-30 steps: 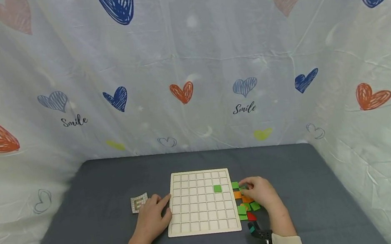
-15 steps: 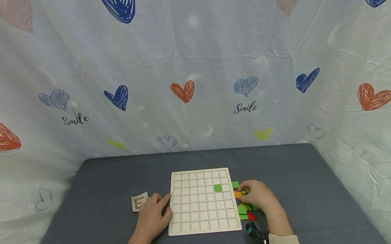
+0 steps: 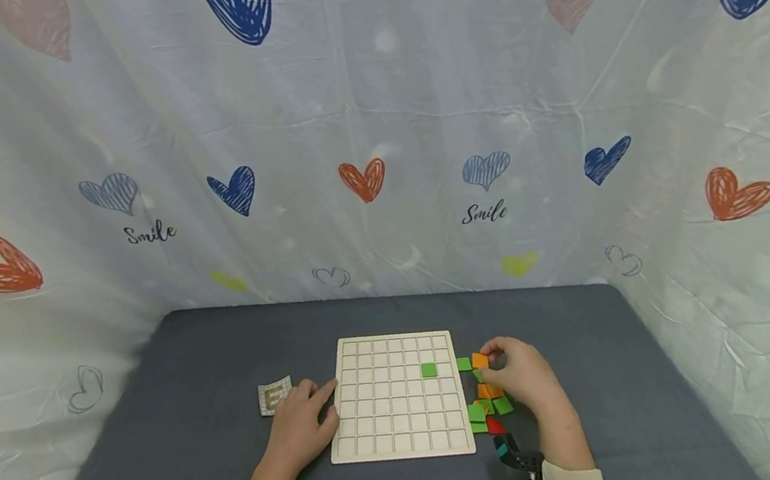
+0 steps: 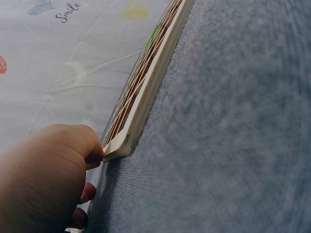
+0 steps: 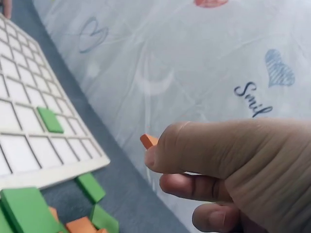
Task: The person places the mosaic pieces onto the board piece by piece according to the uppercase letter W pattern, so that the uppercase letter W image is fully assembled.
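Note:
My right hand (image 3: 524,373) pinches a small orange tile (image 3: 479,360) between thumb and index finger, beyond the board's right edge. In the right wrist view most of that tile (image 5: 147,141) is hidden behind the thumb. A pale wooden grid board (image 3: 387,405) lies flat on the table, one green tile (image 3: 429,370) in a cell at its upper right. My left hand (image 3: 301,427) rests at the board's left side, index fingertip and thumb at its edge; the left wrist view has this hand (image 4: 53,170) right at the board's corner.
Green tiles (image 3: 476,413), orange tiles (image 3: 486,392) and a red piece (image 3: 495,425) lie loosely along the board's right side. A small printed card (image 3: 274,396) lies left of the board, near my left hand. Behind the grey table (image 3: 221,339) hangs a curtain with hearts.
My right hand has come down to the orange tile beside the board, pinched it and moved it up and to the right. The left hand has stayed at the board's edge.

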`<state>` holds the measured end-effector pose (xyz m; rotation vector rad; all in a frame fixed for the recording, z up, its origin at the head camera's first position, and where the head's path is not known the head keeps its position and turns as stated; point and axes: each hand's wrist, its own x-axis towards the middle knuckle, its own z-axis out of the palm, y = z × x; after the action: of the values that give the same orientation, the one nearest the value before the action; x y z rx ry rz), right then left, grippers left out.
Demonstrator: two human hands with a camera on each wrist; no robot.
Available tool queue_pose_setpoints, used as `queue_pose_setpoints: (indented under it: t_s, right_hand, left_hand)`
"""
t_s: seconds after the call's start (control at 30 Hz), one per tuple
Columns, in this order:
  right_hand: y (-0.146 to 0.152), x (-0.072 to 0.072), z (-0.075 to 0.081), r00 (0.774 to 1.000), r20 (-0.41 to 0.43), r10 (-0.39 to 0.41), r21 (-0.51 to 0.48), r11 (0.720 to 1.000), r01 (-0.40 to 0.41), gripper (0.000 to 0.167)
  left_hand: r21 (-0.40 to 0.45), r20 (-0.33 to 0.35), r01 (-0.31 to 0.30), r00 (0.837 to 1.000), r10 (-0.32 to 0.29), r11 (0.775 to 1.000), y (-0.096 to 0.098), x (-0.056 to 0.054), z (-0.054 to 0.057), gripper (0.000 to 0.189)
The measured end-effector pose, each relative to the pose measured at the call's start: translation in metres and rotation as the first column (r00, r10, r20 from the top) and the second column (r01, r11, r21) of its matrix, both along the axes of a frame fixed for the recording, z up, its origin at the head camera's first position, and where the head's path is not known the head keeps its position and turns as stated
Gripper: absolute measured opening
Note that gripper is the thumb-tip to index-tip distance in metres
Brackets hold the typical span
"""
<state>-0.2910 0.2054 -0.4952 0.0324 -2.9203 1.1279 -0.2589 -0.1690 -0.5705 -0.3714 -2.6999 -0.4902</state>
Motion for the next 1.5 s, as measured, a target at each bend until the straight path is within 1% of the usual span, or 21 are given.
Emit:
queue_pose_setpoints:
  t_s: [0.1,0.17,0.23,0.33,0.47,0.57,0.7,0.8,0.97,1.1,1.17,1.3,1.4,1.5]
  right_hand:
    - [-0.003,0.004,0.009,1.0,-0.016,0.01,-0.021,1.0,-0.01,0.028]
    - [-0.006,0.008,0.016,0.999,-0.025,0.021,-0.04,0.999,-0.022,0.028]
    - [-0.011,0.012,0.022,0.999,-0.039,0.038,-0.045,0.998,-0.04,0.027]
    - [-0.019,0.018,0.031,0.995,-0.071,0.076,-0.048,0.996,-0.08,0.022]
    - [-0.03,0.022,0.037,0.982,-0.127,0.14,-0.007,0.99,-0.142,0.019]
    - [-0.038,0.023,0.037,0.973,-0.141,0.18,0.027,0.984,-0.178,0.02]
    - [-0.048,0.022,0.032,0.967,-0.121,0.224,0.069,0.974,-0.217,0.022]
    - [-0.053,0.02,0.025,0.964,-0.093,0.249,0.094,0.966,-0.24,0.022]
    - [-0.059,0.014,0.009,0.966,-0.023,0.259,0.108,0.961,-0.255,0.021]
    - [-0.063,0.009,-0.002,0.961,0.003,0.276,0.142,0.951,-0.274,0.022]
    - [-0.065,0.008,-0.007,0.957,-0.001,0.29,0.167,0.944,-0.286,0.02]
    - [-0.067,0.007,-0.016,0.959,-0.001,0.284,0.204,0.939,-0.277,0.015]
    - [-0.069,0.005,-0.021,0.966,0.003,0.258,0.224,0.941,-0.252,0.015]
    - [-0.07,0.005,-0.024,0.972,-0.011,0.234,0.236,0.945,-0.224,0.017]
  left_hand:
    - [0.004,0.003,0.002,1.0,-0.002,1.0,0.0,0.0,0.0,0.044]
    - [0.004,0.018,0.002,1.0,-0.002,1.0,0.0,-0.001,0.0,0.044]
    - [0.004,0.034,0.002,0.999,-0.002,1.0,-0.001,-0.001,0.001,0.044]
    - [0.001,0.038,0.003,0.999,-0.003,1.0,-0.001,0.0,0.001,0.044]
    - [-0.001,0.029,-0.001,1.0,0.001,1.0,0.0,0.001,0.003,0.044]
    - [-0.002,0.031,-0.005,0.999,0.005,1.0,0.0,0.003,0.004,0.044]
    - [-0.016,0.047,-0.011,0.999,0.011,1.0,0.001,0.004,0.007,0.043]
    - [-0.021,0.056,-0.012,0.998,0.013,1.0,0.002,0.004,0.008,0.043]
    - [-0.025,0.043,-0.013,0.999,0.014,1.0,0.003,0.004,0.01,0.043]
    - [-0.024,0.035,-0.014,0.999,0.015,1.0,0.002,0.004,0.01,0.043]
    - [-0.02,0.033,-0.012,0.999,0.013,1.0,0.002,0.004,0.01,0.043]
    - [-0.02,0.027,-0.005,1.0,0.006,1.0,0.001,0.003,0.007,0.043]
    - [-0.022,0.023,-0.002,1.0,0.002,1.0,0.0,0.002,0.006,0.043]
    - [-0.022,0.021,0.0,1.0,0.0,1.0,0.0,0.002,0.005,0.043]
